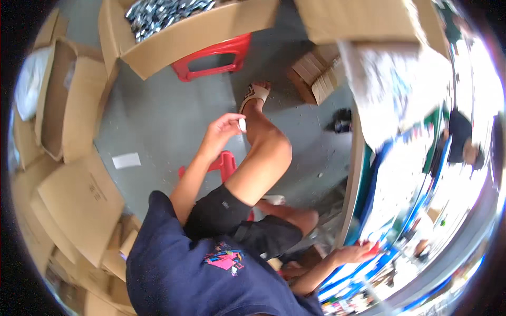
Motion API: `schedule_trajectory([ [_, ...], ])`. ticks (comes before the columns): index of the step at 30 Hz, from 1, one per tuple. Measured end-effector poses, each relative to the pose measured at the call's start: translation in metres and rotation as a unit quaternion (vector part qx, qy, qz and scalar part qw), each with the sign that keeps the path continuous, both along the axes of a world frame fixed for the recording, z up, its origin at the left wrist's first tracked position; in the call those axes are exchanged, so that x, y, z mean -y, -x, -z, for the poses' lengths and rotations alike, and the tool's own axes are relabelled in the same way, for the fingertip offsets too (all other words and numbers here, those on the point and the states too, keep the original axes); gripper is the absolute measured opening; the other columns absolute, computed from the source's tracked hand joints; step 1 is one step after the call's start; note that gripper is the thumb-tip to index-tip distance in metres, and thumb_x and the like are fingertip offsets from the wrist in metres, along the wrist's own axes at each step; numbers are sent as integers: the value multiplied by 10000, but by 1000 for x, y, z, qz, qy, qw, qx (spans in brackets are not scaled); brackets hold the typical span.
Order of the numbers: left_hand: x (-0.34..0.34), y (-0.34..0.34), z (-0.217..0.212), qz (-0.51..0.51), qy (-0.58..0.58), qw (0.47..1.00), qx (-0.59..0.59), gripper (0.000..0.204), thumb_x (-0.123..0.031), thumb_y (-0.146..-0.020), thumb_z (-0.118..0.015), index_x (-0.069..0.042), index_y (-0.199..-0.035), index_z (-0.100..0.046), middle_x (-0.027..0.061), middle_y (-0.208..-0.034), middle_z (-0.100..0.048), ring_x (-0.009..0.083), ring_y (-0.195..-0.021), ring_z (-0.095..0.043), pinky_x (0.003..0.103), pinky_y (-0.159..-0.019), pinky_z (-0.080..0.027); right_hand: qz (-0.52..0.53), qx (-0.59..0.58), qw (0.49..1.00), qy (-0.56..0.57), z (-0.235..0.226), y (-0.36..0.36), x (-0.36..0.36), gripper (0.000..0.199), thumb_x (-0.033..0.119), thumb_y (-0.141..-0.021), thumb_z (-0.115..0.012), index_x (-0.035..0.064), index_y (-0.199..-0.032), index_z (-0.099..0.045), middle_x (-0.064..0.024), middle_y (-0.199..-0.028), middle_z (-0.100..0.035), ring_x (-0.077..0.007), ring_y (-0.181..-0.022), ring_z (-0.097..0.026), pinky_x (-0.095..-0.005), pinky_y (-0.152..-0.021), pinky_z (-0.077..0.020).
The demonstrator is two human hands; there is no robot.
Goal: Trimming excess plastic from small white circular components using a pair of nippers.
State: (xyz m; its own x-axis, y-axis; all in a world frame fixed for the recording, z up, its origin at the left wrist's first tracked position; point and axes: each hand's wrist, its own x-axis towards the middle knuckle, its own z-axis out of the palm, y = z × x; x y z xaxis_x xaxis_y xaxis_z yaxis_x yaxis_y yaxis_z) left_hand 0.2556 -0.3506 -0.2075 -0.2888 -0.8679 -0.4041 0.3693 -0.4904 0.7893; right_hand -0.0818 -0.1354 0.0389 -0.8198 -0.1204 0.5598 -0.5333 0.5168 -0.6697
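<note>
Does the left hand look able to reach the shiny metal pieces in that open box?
Probably yes, perhaps with a lean: the metal pieces lie exposed. But the left hand pinches a small white object, and the box's near side stands between.

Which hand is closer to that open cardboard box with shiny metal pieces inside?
The left. The left hand, pinching a small white object, is short of the box, not touching it; the right hand is farther away, off to the right.

Detail beyond the right hand [352, 255] is bleached by glare, while softer light is spread around the left hand [223, 128].
</note>
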Motion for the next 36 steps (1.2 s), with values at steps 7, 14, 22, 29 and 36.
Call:
schedule_trajectory([
  [7,-97,57,-215,219,403,883,98,271,52,-829,-630,-50,-1077,-668,90,-882,-607,203,-781,-639,310,-723,-526,-242,312,918,45,-33,-155,-64,219,-6,-905,-631,9,-1110,-556,-80,-1054,-604,-139,-940,-589,-264,-839,-497],
  [14,-199,104,-275,341,521,781,47,291,43,-785,-702,-26,-1066,-674,106,-992,-577,218,-808,-637,300,-712,-536,-225,372,883,177,-42,-174,-112,156,60,-929,-639,-7,-1043,-555,-62,-922,-625,-92,-823,-606,-257,-716,-530],
  [22,-240,120,-275,469,533,704,-14,406,-32,-799,-758,-47,-1187,-638,132,-1152,-612,246,-957,-637,323,-800,-542,-225,538,646,493,-13,-166,-169,145,84,-929,-621,36,-1056,-572,-36,-915,-615,-100,-765,-598,-237,-646,-489],
  [29,-249,139,-253,512,220,829,-34,304,35,-905,-635,43,-1205,-592,97,-1149,-574,209,-1032,-632,313,-898,-519,-146,502,750,406,18,-165,-169,200,89,-936,-615,-1,-1109,-571,-76,-932,-621,-147,-812,-617,-286,-741,-510],
  [36,-248,175,-244,571,184,799,-43,383,40,-940,-584,73,-1317,-529,116,-1245,-525,229,-1148,-606,332,-1015,-478,-57,302,946,104,24,-157,-190,373,15,-807,-664,-9,-1177,-620,-161,-1025,-598,-312,-925,-621,-352,-844,-494],
])
